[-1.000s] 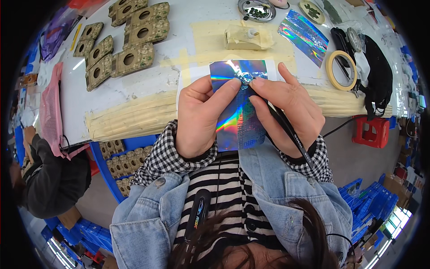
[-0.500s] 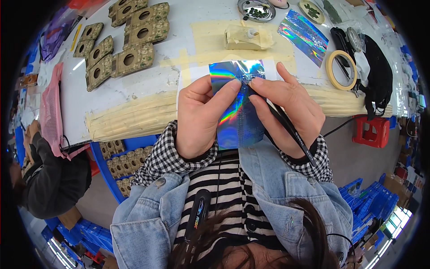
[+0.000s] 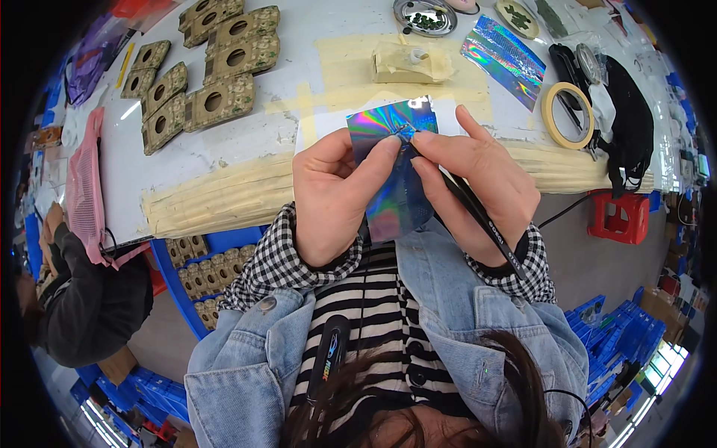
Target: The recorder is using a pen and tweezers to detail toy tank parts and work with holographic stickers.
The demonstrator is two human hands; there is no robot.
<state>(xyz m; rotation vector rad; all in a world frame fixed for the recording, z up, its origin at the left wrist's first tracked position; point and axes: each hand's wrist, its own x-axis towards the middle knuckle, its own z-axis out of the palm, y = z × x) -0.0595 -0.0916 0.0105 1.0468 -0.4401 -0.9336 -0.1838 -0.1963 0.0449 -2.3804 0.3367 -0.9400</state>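
Note:
A shiny rainbow-blue holographic sheet [image 3: 394, 187] is held up over the front edge of the table. My left hand [image 3: 328, 187] is closed on its left side, thumb pressed flat on the front near the top. My right hand [image 3: 485, 172] has black tweezers [image 3: 482, 216] lying along its palm, their tips by the thumb and forefinger. Those right fingertips meet the sheet beside my left thumb, where it looks creased. What lies between the fingertips is too small to make out.
Camouflage-patterned pieces [image 3: 220, 101] with round holes lie at the left. Behind the sheet sits a tape-covered block [image 3: 407, 66]. A second holographic sheet [image 3: 502, 60], a dish of dark bits [image 3: 426, 19] and a tape roll [image 3: 567, 116] are at the right. A co-worker's sleeve [image 3: 97, 299] shows at left.
The holographic sheet has shifted slightly left and tilted, so its reflections differ and it creases more near the thumbs. Both hands keep their hold, with the right moved slightly left.

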